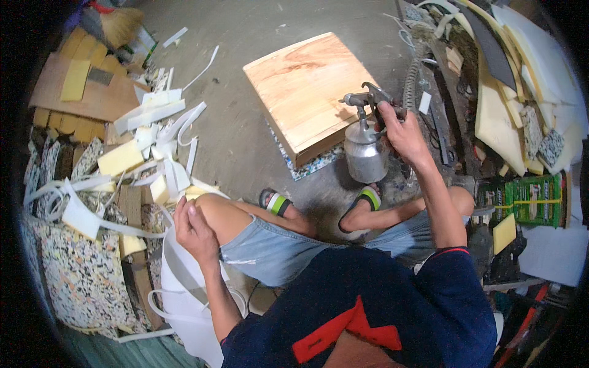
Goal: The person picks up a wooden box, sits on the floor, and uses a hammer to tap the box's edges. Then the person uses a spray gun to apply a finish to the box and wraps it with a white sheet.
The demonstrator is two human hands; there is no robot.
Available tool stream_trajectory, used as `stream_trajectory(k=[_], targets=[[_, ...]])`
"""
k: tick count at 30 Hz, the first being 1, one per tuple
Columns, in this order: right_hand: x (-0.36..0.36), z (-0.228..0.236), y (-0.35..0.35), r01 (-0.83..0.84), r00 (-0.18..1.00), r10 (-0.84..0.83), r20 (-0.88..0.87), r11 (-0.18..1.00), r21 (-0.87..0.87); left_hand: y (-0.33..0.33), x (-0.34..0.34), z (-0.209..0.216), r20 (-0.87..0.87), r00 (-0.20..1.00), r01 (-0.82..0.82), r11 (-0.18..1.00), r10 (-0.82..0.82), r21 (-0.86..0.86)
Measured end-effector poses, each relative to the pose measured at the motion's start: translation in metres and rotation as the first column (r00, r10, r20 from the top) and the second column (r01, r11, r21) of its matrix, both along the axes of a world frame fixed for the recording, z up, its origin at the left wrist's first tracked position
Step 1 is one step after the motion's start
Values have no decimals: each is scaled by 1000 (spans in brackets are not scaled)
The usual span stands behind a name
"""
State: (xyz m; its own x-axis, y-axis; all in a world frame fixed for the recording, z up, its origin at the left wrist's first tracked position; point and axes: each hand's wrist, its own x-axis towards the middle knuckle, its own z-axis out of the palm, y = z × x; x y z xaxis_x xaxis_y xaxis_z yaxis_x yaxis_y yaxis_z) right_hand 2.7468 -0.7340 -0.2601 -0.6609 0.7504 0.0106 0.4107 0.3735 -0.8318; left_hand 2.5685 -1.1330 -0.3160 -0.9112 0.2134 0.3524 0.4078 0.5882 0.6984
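My right hand (402,132) grips a spray gun (372,101) by its handle. A round silver metal cup (365,153) hangs below the gun. The nozzle points left over a low, square block with a pale wooden top (310,80). Under the block, a speckled foam sheet (313,170) shows at the near edge. My left hand (195,230) is beside my left knee, palm turned up and fingers curled in. Whether anything lies inside those fingers is hidden. White foam strips lie close to that hand.
Foam offcuts (119,157) and strips pile up on the left, with a speckled foam slab (86,276) nearer me. A broom (121,26) stands far left. On the right are a coiled hose (411,83), large foam sheets (497,116) and a green package (537,199).
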Motion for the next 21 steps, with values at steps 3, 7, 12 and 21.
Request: stream_trajectory(k=[3,7,12,21], targets=[[-7,-4,-25,-28,1000,27,-8,986,-162,-5,0,-2,-1,1000,-1,1000,1,30],[-15,-6,-54,-107,993,98,-59,977,-183,-7,-1,-3,12,1000,-6,997,5,72],[-9,0,-77,-94,995,80,-65,964,-248,-10,-1,-4,12,1000,2,997,-3,83],[33,6,-90,77,996,-80,-27,993,-93,-13,-2,-8,48,998,-30,997,26,75]])
